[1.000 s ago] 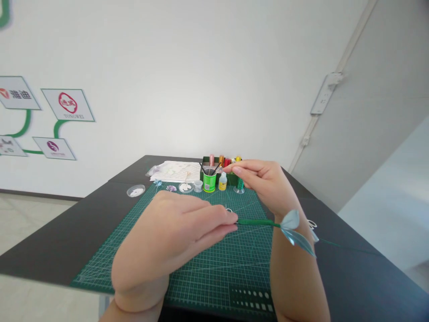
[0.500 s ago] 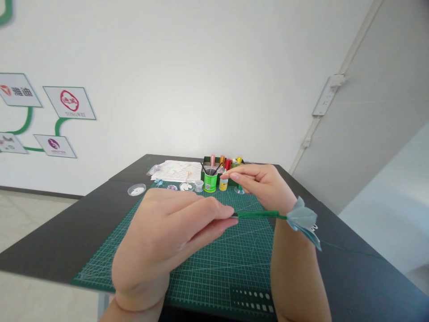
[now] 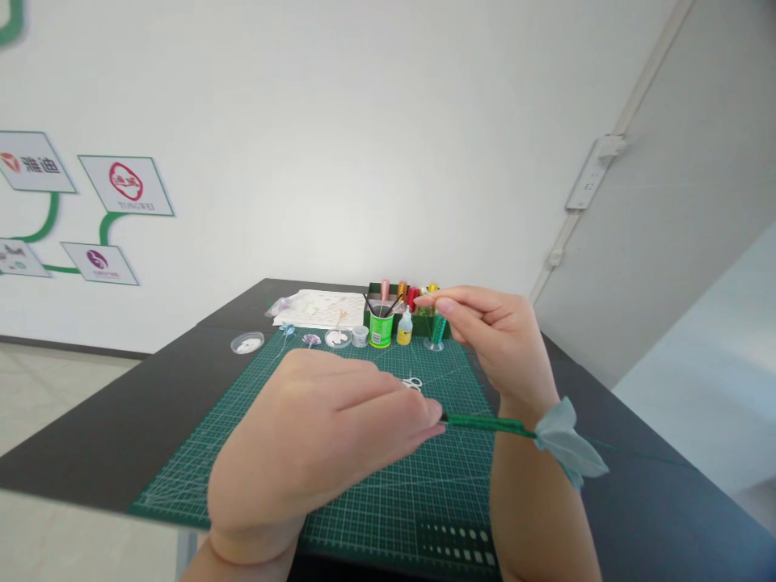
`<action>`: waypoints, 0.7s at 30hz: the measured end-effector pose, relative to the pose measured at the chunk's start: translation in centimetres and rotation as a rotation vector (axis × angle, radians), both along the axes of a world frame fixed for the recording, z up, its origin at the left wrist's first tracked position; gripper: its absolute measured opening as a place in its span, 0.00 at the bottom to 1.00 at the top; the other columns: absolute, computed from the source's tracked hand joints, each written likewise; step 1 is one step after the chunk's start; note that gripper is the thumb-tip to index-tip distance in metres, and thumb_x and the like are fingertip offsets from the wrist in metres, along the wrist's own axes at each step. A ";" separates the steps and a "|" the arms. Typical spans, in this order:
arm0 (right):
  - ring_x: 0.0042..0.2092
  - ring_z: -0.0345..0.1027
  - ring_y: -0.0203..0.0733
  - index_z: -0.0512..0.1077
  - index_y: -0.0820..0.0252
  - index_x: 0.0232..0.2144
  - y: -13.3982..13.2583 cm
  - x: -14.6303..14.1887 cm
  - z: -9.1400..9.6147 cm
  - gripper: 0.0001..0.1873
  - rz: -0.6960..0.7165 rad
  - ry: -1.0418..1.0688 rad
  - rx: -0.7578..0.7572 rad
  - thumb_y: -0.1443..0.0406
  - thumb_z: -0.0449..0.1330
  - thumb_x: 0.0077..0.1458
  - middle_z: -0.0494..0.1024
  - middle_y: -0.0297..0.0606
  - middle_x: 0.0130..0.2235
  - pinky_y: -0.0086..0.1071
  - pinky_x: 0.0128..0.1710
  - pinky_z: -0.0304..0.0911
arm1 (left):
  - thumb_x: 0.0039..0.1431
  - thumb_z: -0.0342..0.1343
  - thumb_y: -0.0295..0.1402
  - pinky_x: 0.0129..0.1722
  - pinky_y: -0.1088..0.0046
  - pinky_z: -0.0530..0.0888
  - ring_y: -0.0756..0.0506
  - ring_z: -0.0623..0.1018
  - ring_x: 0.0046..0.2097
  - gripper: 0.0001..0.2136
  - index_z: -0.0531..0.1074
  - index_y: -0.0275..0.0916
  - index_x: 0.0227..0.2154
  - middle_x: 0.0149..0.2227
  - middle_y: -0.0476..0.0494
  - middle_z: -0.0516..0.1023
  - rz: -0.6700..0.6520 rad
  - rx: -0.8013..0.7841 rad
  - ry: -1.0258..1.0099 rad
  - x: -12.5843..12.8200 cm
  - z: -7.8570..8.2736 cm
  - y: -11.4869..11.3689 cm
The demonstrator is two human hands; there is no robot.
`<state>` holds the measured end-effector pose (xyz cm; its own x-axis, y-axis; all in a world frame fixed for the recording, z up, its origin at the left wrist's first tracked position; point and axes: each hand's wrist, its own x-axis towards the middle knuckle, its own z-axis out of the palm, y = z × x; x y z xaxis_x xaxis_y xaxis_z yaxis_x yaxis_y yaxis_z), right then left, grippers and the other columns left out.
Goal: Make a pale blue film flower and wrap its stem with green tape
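My left hand [image 3: 327, 444] is closed around the dark lower end of an artificial flower's stem. The green-wrapped stem [image 3: 485, 423] points right and ends in a pale blue flower [image 3: 570, 444], which overlaps my right forearm. My right hand [image 3: 497, 331] is raised above the far right of the mat, thumb and fingertips pinched on what looks like a very fine thread, barely visible. Behind its fingertips stands a green thread spool [image 3: 437, 330]. White-handled scissors [image 3: 412, 383] lie beyond my left hand, partly hidden by it.
A green cutting mat [image 3: 388, 501] lies on the black table [image 3: 90, 428]. Toward the back are a green can [image 3: 381, 330] of brushes, a glue bottle [image 3: 404, 327], a small jar [image 3: 360, 335], shallow dishes [image 3: 247, 343], a purple flower [image 3: 311, 339] and a box [image 3: 400, 319] of thread spools.
My left hand has moved slightly right and down with the flower, which has turned. My right hand has shifted right and a little up, still pinched. The scissors now show behind my left hand.
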<state>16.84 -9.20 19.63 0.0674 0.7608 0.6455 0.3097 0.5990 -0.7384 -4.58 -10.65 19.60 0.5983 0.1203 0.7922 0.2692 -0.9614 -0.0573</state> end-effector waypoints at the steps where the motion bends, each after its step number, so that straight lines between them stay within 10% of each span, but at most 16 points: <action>1: 0.22 0.48 0.31 0.85 0.57 0.36 0.0 0.0 0.0 0.11 -0.003 -0.015 -0.007 0.62 0.62 0.59 0.63 0.27 0.18 0.30 0.23 0.49 | 0.67 0.58 0.32 0.25 0.78 0.67 0.54 0.73 0.24 0.08 0.74 0.40 0.30 0.24 0.54 0.78 -0.017 0.001 -0.030 0.0 0.0 0.1; 12: 0.28 0.62 0.36 0.83 0.58 0.34 0.9 0.7 -0.1 0.11 0.147 -0.274 -0.176 0.60 0.62 0.60 0.75 0.36 0.27 0.31 0.26 0.56 | 0.62 0.64 0.32 0.24 0.77 0.72 0.53 0.76 0.24 0.02 0.78 0.45 0.38 0.28 0.55 0.82 0.105 -0.062 -0.293 0.0 0.7 0.9; 21: 0.21 0.50 0.31 0.78 0.59 0.34 0.1 1.2 0.4 0.12 0.195 -0.266 -0.205 0.60 0.58 0.64 0.61 0.26 0.18 0.31 0.22 0.47 | 0.62 0.64 0.34 0.27 0.77 0.77 0.53 0.78 0.26 0.04 0.83 0.47 0.38 0.35 0.53 0.86 0.018 -0.329 -0.416 1.1 0.7 3.2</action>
